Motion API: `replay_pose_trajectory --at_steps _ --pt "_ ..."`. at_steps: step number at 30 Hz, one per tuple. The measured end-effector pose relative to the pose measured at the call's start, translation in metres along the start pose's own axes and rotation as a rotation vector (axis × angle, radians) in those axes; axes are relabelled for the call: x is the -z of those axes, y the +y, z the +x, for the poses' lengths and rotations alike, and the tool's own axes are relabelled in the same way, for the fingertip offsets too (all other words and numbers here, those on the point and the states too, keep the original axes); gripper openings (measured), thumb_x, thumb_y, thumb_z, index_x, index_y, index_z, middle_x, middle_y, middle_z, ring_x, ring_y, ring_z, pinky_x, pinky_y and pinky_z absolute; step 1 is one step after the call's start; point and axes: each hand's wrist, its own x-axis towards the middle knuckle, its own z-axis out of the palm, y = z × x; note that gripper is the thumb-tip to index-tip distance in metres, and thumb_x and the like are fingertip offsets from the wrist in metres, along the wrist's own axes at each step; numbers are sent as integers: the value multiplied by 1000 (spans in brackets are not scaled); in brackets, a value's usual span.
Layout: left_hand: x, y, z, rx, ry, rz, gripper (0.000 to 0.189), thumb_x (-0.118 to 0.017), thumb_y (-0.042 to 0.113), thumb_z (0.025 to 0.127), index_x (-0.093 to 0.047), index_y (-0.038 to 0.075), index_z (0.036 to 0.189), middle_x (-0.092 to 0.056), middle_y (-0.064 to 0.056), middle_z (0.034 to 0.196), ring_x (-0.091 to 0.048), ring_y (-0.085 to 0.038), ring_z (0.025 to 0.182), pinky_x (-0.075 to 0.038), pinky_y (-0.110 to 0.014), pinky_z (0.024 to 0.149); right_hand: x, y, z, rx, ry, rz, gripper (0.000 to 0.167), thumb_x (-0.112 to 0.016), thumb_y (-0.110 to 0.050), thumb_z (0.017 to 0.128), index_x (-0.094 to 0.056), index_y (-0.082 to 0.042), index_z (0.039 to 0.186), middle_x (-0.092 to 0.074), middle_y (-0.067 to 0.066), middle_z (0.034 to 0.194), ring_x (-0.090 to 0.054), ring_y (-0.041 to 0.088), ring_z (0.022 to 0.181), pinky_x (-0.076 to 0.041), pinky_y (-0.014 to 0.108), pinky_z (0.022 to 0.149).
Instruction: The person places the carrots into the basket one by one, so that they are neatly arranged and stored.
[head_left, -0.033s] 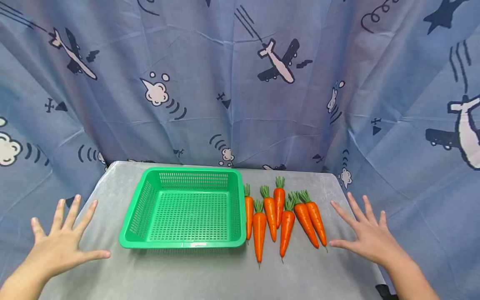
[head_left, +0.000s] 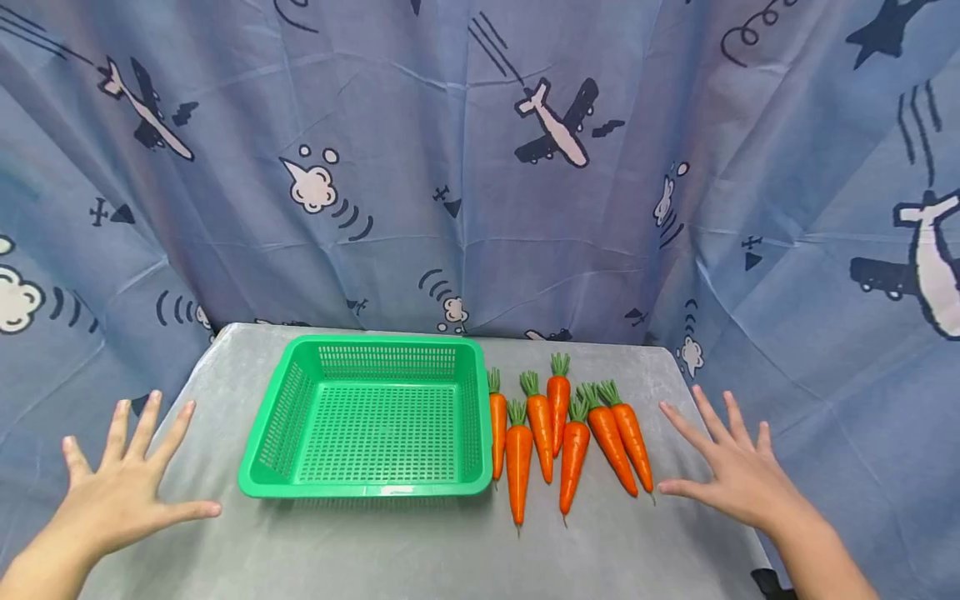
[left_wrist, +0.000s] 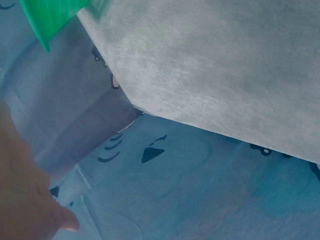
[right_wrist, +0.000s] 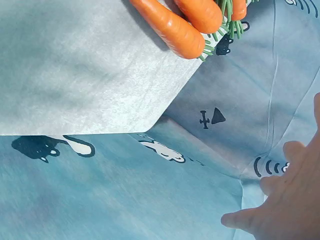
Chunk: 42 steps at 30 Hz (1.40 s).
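In the head view my left hand (head_left: 116, 492) is held with fingers spread, left of a green plastic basket (head_left: 250, 433), touching nothing. My right hand (head_left: 742, 475) also has its fingers spread and holds nothing. Nearest to it lies the rightmost orange carrot (head_left: 632, 442), one of several with short green tops between that hand and the basket. One carrot (head_left: 498, 433) lies against the basket's right side and is partly hidden by it. In the right wrist view, carrots (right_wrist: 172, 30) show at the top. The left wrist view catches a corner of the basket (left_wrist: 50, 20).
A light grey table (head_left: 420, 550) carries the basket and the carrots. Behind it and at both sides hangs a blue curtain (head_left: 405, 167) with printed planes and clouds. A small black object (head_left: 771, 583) sits at the table's right edge, near the bottom.
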Motion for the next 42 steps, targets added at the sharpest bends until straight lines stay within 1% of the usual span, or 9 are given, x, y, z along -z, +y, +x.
replay_pose_trajectory --at_steps 10,14,17,20,25,27,31,38,42 --pt "-4 4 -1 -8 -8 -41 139 -73 81 65 11 30 162 29 -12 164 36 -39 145 26 -80 92 -4 -3 8 -9 -6 31 108 -66 -79 75 -15 -41 162 11 7 170 14 54 148 -1 88 97" --pt "-4 9 0 -32 0 -92 138 -75 78 66 9 27 163 29 -9 165 34 -37 146 27 -78 94 -5 -5 9 -6 -1 58 109 -67 -79 75 -14 -41 162 11 6 171 17 51 149 0 87 99" --pt "-4 14 2 -56 -19 -178 137 -79 70 70 11 25 163 28 -7 165 34 -35 147 26 -77 97 -7 -4 11 3 7 102 109 -69 -76 75 -13 -41 162 10 4 171 19 47 150 0 86 100" --pt "-5 20 6 -94 -23 -283 136 -83 61 71 10 23 163 26 -7 166 32 -34 148 26 -74 101 -9 -2 15 28 21 189 107 -75 -68 77 -16 -40 162 6 5 171 15 47 151 -8 86 98" --pt "-10 32 16 -163 8 -444 138 -88 48 70 10 20 163 21 -11 167 27 -35 150 21 -73 106 -18 2 23 62 32 345 102 -81 -52 80 -23 -35 162 -4 15 170 -14 58 146 -27 84 89" --pt "-13 37 19 -185 10 -512 138 -89 43 70 11 19 163 20 -14 167 26 -37 150 16 -76 107 -23 4 26 60 28 395 101 -82 -49 81 -22 -35 162 -9 20 168 -24 58 142 -35 79 91" --pt "-22 46 25 -211 -1 -637 138 -89 38 70 12 21 162 20 -16 167 22 -39 151 12 -77 108 -32 6 33 61 25 477 100 -82 -45 82 -22 -35 162 -18 26 164 -32 54 138 -47 66 91" --pt "-33 56 29 -251 -17 -767 138 -91 36 69 10 22 163 13 -26 166 18 -49 149 10 -77 108 -48 9 41 74 48 546 96 -83 -39 83 -25 -34 161 -31 24 160 -43 47 131 -49 65 91" --pt "-39 59 30 -240 -66 -888 142 -93 23 67 13 30 162 14 -20 168 16 -47 150 4 -78 108 -56 13 45 51 35 587 93 -81 -37 85 -27 -32 161 -31 24 161 -43 47 132 -47 66 93"
